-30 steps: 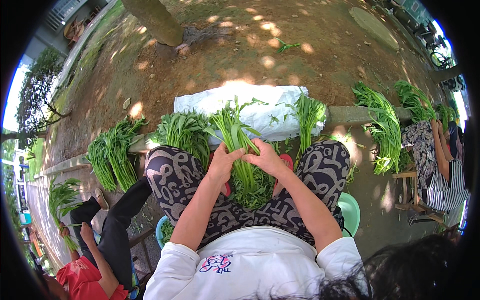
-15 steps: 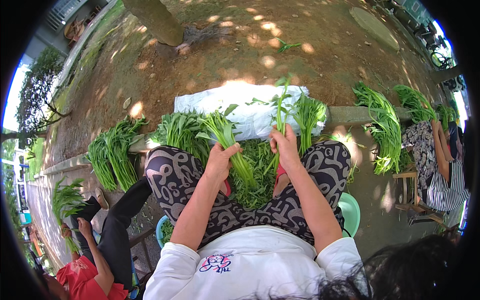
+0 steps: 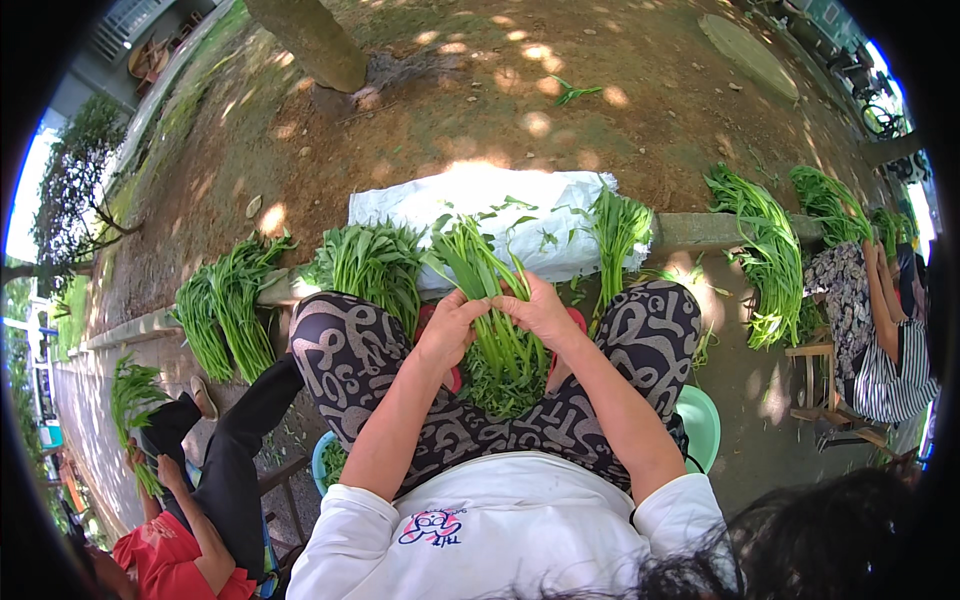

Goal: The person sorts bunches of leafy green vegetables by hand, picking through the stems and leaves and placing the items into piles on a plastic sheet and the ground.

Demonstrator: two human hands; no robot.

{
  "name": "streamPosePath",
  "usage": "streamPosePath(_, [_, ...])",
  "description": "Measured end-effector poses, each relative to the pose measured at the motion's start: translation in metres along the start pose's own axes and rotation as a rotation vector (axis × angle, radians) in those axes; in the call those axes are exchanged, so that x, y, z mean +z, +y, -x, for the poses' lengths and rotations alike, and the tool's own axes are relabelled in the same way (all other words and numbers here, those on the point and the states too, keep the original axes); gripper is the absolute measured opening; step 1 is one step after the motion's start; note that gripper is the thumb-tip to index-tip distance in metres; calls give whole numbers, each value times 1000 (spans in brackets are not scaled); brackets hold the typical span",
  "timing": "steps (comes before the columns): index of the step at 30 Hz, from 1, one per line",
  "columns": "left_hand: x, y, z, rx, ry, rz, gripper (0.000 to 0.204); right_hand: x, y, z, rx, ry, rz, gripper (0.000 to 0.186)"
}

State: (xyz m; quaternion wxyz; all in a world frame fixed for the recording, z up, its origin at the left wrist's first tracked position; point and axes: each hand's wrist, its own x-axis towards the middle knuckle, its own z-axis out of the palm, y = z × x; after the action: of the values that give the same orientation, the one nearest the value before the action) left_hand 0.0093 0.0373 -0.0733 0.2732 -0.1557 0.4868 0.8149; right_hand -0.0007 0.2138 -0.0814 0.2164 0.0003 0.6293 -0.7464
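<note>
Between my knees, my left hand [image 3: 448, 328] is closed around a bunch of water spinach [image 3: 478, 268], leafy tops pointing away from me and pale stems toward my lap. My right hand [image 3: 540, 314] meets it from the other side, thumb and fingers closed on the stems; the two hands touch at their fingertips. Under the bunch lies a pile of loose green leaves [image 3: 505, 392]. Another bunch of greens [image 3: 370, 262] leans beside my left knee, and a thinner bunch [image 3: 618, 232] stands by my right knee.
A white woven sack [image 3: 400, 205] lies across the low concrete curb [image 3: 685, 232]. More greens [image 3: 230, 310] rest on the curb at left, and others [image 3: 765, 270] at right. A green basin [image 3: 698, 430] stands by my right thigh. People sit on both sides; the left one holds greens [image 3: 135, 395].
My right hand has come left and down with its stem to join my left hand at the bunch. At left, the other person's hands and greens have shifted slightly.
</note>
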Motion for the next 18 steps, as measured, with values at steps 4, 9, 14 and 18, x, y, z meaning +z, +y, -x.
streamPosePath(4, [8, 5, 2, -10, 53, -50, 26, -7, 10, -4, -31, -17, -44, 23])
streamPosePath(9, [-4, -3, -1, 50, 153, -42, 24, -3, 6, -3, 61, 136, -219, 22])
streamPosePath(14, [-13, -4, -10, 142, 233, -36, 23, -23, 5, -9, -80, 335, -284, 14])
streamPosePath(18, [-7, -5, -8, 105, 181, -2, 23, -18, 2, -6, -56, 204, -220, 19])
